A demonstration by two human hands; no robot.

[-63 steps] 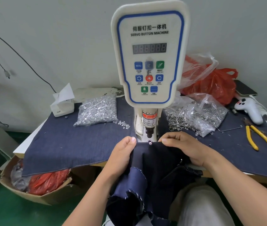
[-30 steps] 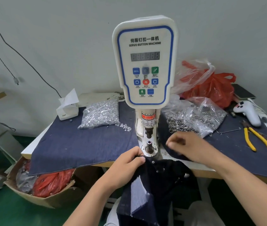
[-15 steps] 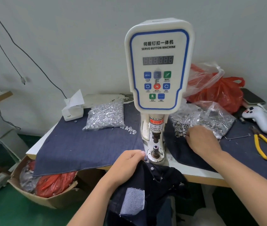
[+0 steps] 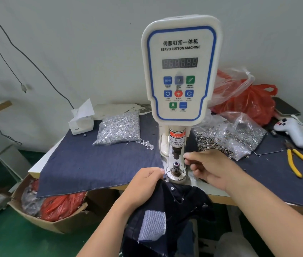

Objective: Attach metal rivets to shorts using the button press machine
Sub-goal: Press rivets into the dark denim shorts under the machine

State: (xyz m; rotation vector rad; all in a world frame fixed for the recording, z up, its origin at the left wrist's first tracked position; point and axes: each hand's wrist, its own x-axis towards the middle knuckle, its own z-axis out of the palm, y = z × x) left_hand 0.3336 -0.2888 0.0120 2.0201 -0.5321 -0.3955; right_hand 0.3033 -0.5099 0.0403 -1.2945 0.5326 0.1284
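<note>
your right hand has come back from the open bag of ring parts on the right of the worktop, where it was half a second ago, and now sits just beside the lower die of the button press machine, thumb and forefinger closed together at the level of the punch. it looks as if you are pinching a small rivet part there, but the piece itself is too small to make out, so i cannot be sure your fingers are loaded. your left hand grips the edge of the dark denim shorts, which two seconds ago lay over the die and are now pulled clear of it, hanging off the front of the worktop toward your lap, with a rivet or two already showing on the cloth. that suggests one rivet is done and you are reloading: the die stands bare, so the next job is likely to seat the new part on it, then bring the shorts back over the die at the next spot. the bag of silver caps on the left lies untouched. mind the warning label and keep your fingertips out from under the punch.
</note>
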